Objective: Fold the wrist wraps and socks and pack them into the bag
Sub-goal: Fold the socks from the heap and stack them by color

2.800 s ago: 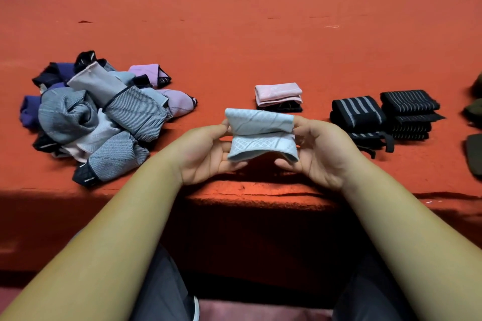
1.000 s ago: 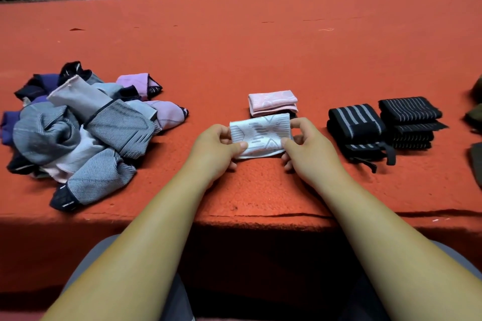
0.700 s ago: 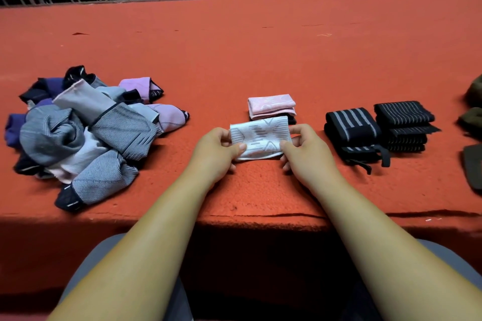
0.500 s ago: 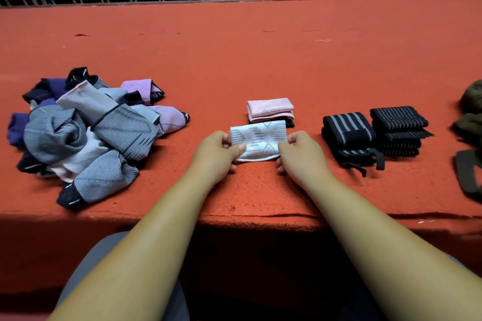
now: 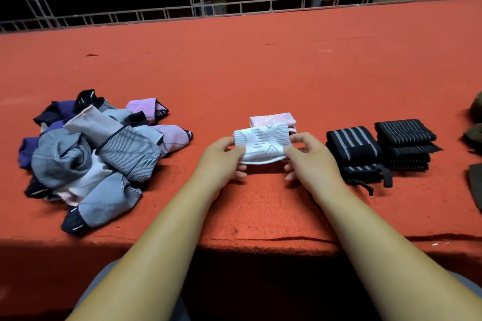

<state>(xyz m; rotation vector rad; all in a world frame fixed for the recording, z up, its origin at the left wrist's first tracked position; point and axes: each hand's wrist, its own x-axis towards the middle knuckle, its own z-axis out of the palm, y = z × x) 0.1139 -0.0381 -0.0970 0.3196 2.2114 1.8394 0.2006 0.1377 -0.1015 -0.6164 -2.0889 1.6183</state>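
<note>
A folded white sock with a grey pattern point(image 5: 262, 143) is held just above the red carpeted surface point(image 5: 260, 73). My left hand point(image 5: 221, 159) pinches its left end and my right hand point(image 5: 310, 157) pinches its right end. Right behind it lies a folded pink sock point(image 5: 273, 119) on a dark one. Two stacks of folded black striped wrist wraps point(image 5: 352, 148) point(image 5: 405, 142) sit to the right. A heap of unfolded socks point(image 5: 91, 154) in grey, purple, pink and black lies at the left.
Dark olive fabric point(image 5: 474, 135), cut off by the frame, lies at the right edge. The surface's front edge point(image 5: 260, 241) drops off just before my forearms. A white metal railing point(image 5: 234, 8) runs along the far side.
The white sock, first held up in the air and still being folded, has come down and forward to just in front of the pink pair. Both hands keep their grip on its ends.
</note>
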